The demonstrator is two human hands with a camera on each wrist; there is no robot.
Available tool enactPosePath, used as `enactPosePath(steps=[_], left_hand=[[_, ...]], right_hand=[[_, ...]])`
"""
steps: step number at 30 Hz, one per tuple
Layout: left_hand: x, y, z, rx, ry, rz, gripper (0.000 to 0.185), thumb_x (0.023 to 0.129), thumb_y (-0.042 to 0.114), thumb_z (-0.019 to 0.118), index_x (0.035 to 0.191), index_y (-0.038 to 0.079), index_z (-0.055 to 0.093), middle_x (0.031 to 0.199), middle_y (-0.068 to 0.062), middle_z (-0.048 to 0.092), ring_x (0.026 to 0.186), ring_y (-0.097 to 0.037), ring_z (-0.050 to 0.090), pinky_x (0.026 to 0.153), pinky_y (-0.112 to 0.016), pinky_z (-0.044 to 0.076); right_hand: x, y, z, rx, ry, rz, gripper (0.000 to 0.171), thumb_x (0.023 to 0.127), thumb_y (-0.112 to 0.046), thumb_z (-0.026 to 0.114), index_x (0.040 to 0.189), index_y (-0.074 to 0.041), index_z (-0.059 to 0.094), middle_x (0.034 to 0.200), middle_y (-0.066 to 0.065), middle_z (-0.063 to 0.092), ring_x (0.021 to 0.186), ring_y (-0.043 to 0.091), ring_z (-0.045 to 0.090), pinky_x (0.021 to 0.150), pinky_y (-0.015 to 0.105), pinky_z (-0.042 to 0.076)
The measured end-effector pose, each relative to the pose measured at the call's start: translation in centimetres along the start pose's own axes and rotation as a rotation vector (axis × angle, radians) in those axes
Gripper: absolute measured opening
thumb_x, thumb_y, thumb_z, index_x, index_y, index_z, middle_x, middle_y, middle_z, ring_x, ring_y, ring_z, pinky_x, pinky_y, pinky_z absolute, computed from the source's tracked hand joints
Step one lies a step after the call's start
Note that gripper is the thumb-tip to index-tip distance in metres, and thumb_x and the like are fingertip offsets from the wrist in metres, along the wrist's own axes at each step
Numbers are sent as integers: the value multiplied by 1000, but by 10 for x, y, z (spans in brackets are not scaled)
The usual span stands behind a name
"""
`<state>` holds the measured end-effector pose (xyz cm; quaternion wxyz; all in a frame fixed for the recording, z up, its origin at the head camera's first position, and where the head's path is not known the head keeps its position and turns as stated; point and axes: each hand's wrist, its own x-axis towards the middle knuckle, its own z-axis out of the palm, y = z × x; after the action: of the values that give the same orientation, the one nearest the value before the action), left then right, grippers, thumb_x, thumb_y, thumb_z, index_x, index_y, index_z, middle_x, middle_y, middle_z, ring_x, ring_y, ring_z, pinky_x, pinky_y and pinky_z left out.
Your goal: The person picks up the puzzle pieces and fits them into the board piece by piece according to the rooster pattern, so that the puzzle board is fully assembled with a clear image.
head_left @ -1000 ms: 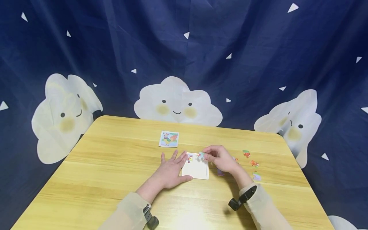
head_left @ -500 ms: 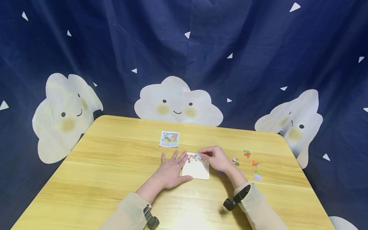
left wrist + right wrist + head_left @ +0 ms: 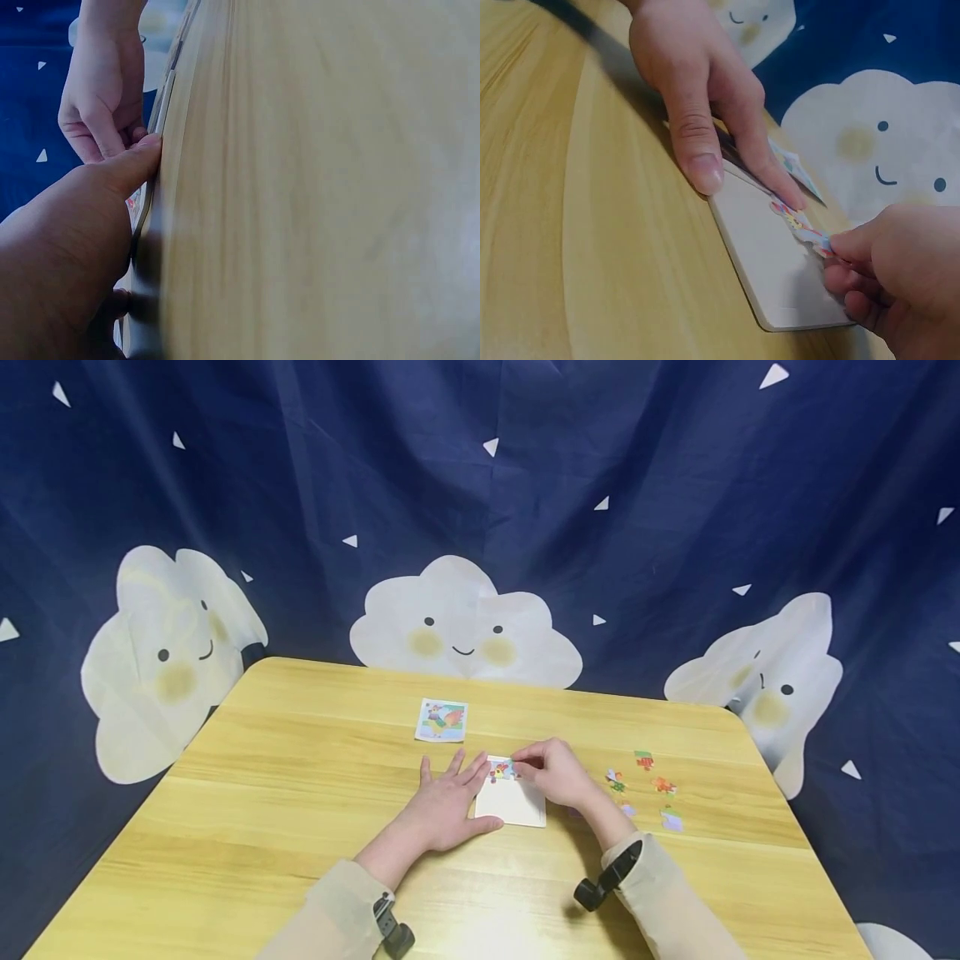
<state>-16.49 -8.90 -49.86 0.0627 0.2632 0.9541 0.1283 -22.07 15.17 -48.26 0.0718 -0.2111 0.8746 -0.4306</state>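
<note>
A square white puzzle tray (image 3: 513,806) lies at mid-table. My left hand (image 3: 444,810) rests along its left side with fingers spread, thumb at the near edge and fingertips at the far left corner. In the right wrist view, a colourful jigsaw piece (image 3: 787,213) lies in the tray by the left index fingertip. My right hand (image 3: 557,772) pinches a light-blue jigsaw piece (image 3: 820,241) between thumb and fingers, low over the tray's far side and right up against the first piece. The right fingers partly hide the held piece.
A square picture card (image 3: 442,721) with a colourful bird lies behind the tray. To the right are several loose jigsaw pieces, among them a red-green one (image 3: 644,760), an orange one (image 3: 664,786) and a purple one (image 3: 672,819). A dark blue curtain (image 3: 637,460) hangs behind the table.
My right hand has moved left with the pinched piece, bringing it against the piece in the tray. Loose pieces once hidden by the right hand now show. The left hand stays put.
</note>
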Motion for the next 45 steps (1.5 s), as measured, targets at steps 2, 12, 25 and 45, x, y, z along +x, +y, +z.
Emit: enactPosePath(steps=[2, 12, 25, 45], left_hand=[[0, 0, 0, 3, 2, 3, 95, 99, 77, 46, 166, 10, 36, 175, -1, 20, 160, -38, 13, 112, -85, 7], [2, 2, -4, 46, -9, 3, 95, 99, 78, 45, 166, 11, 36, 175, 0, 21, 160, -38, 16, 112, -84, 13], [8, 7, -11, 125, -36, 42, 95, 98, 79, 47, 166, 13, 37, 175, -3, 21, 159, -36, 21, 118, -74, 22], [16, 8, -9, 43, -55, 92, 92, 99, 75, 51, 166, 14, 36, 172, 2, 29, 158, -31, 26, 119, -68, 28]], right_hand=[[-1, -2, -1, -48, -26, -16, 20, 100, -6, 73, 117, 1, 79, 101, 4, 76, 80, 14, 64, 69, 29, 55], [-2, -5, -3, -232, -98, -86, 33, 97, -8, 78, 128, 2, 74, 102, 4, 67, 77, 13, 57, 67, 29, 53], [-2, 7, 0, -270, -91, -146, 32, 99, -12, 77, 129, 0, 75, 102, 2, 63, 73, 12, 53, 63, 28, 50], [-5, 2, -3, -325, -122, -210, 31, 100, -9, 75, 127, 5, 74, 101, 4, 59, 77, 12, 52, 68, 28, 49]])
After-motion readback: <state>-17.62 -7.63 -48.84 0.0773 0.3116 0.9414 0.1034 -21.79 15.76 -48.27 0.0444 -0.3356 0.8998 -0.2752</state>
